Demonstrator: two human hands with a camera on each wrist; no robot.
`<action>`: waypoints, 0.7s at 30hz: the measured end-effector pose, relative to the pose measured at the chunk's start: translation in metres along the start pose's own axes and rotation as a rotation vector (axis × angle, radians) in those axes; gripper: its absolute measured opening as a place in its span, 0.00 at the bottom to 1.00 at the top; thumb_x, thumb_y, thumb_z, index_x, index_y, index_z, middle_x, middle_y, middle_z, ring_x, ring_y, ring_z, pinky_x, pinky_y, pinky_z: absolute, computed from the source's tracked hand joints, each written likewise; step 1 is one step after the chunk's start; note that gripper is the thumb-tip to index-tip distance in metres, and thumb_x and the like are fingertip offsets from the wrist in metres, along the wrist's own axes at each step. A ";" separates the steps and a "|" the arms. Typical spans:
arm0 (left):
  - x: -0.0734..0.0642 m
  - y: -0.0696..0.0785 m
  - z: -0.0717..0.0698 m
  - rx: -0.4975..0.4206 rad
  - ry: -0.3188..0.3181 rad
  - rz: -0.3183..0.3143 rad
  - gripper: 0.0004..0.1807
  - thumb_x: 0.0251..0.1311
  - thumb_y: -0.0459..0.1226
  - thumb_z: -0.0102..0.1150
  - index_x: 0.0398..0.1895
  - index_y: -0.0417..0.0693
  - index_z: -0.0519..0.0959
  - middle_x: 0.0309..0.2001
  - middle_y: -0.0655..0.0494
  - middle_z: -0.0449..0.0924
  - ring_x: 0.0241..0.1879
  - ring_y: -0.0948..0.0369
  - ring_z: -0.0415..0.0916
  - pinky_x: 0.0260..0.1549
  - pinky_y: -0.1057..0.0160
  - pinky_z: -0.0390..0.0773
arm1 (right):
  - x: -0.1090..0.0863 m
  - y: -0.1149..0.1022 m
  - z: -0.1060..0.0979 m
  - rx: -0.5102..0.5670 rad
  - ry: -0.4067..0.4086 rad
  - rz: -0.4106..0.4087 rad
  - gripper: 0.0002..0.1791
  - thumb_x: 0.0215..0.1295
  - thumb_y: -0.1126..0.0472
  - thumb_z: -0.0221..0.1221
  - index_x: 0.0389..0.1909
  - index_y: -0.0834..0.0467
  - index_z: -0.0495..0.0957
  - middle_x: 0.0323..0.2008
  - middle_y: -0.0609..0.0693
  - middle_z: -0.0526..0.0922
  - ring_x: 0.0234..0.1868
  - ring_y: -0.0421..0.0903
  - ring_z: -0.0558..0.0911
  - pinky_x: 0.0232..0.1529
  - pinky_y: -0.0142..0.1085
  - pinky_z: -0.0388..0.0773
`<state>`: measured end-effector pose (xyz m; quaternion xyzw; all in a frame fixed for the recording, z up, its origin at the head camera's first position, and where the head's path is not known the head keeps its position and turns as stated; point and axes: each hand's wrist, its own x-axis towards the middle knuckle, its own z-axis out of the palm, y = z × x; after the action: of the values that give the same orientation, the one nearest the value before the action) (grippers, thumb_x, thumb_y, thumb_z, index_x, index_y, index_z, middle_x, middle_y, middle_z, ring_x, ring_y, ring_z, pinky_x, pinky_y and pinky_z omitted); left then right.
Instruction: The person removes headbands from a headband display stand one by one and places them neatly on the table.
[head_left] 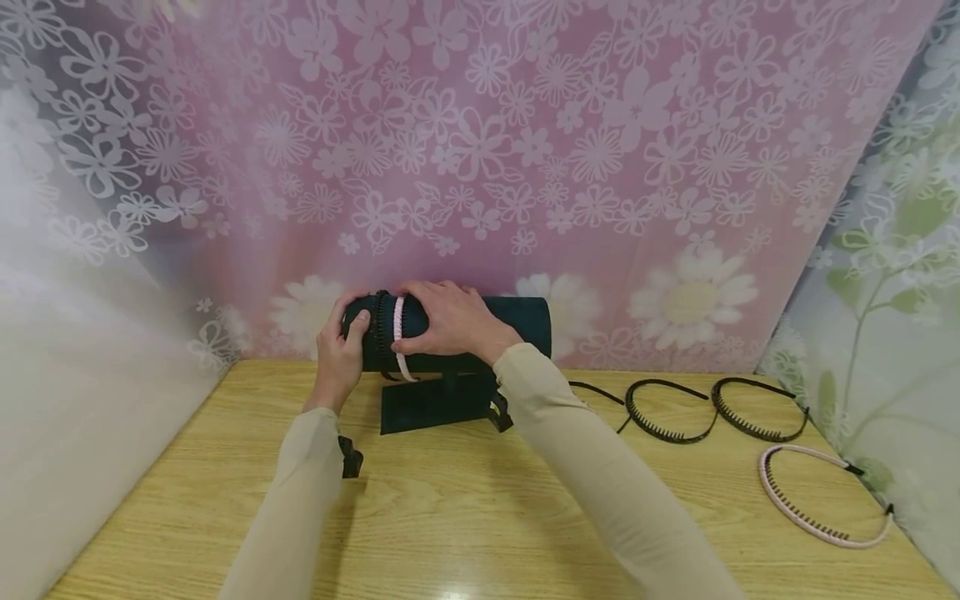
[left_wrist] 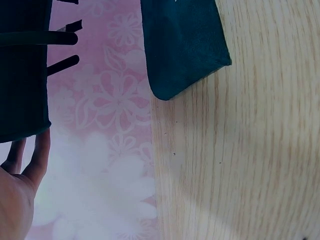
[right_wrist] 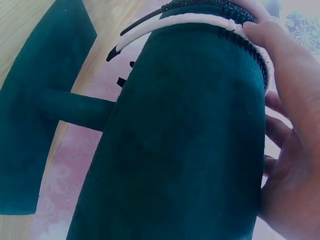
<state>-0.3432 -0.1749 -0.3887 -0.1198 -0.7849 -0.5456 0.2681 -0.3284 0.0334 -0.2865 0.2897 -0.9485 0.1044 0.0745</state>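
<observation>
A dark green velvet headband stand (head_left: 528,321) has a horizontal roll on a post and a flat base (head_left: 420,408). My left hand (head_left: 337,354) holds the roll's left end, thumb in front and fingers behind. Around the roll near that end sits a black toothed headband (head_left: 382,337). Just right of it is a pale pink headband (head_left: 399,321), its ends hanging below the roll in the right wrist view. My right hand (head_left: 453,321) reaches over the roll and holds the pink headband, thumb (right_wrist: 257,32) on its front. The right fingertips are partly hidden behind the roll.
On the wooden table (head_left: 450,517), several headbands lie at the right: black toothed ones (head_left: 667,435) in a row and a pink one (head_left: 806,527) nearer the front. A flowered pink curtain (head_left: 480,167) hangs close behind the stand, with pale curtains at both sides.
</observation>
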 end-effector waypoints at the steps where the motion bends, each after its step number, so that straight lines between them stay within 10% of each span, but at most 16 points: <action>1: 0.000 0.000 0.000 -0.002 0.001 0.005 0.23 0.77 0.52 0.47 0.70 0.59 0.72 0.63 0.52 0.78 0.54 0.53 0.77 0.54 0.52 0.76 | -0.001 0.000 0.000 0.001 0.001 -0.003 0.45 0.58 0.28 0.63 0.74 0.40 0.63 0.69 0.44 0.75 0.64 0.52 0.74 0.67 0.58 0.69; 13: -0.002 0.001 0.001 -0.020 0.005 -0.008 0.23 0.77 0.49 0.46 0.71 0.59 0.72 0.66 0.50 0.76 0.55 0.50 0.75 0.59 0.45 0.72 | -0.007 0.005 -0.005 -0.003 -0.003 0.014 0.46 0.57 0.29 0.65 0.74 0.42 0.63 0.65 0.45 0.78 0.58 0.50 0.77 0.64 0.56 0.72; 21: -0.010 0.033 -0.003 -0.021 -0.004 0.009 0.22 0.78 0.43 0.46 0.70 0.50 0.72 0.67 0.43 0.75 0.58 0.45 0.74 0.63 0.43 0.71 | -0.012 0.012 -0.010 -0.010 -0.016 0.032 0.46 0.57 0.28 0.65 0.74 0.41 0.64 0.66 0.44 0.77 0.60 0.51 0.77 0.64 0.58 0.72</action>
<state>-0.3178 -0.1645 -0.3673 -0.1273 -0.7791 -0.5523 0.2677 -0.3241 0.0517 -0.2815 0.2747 -0.9541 0.0986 0.0667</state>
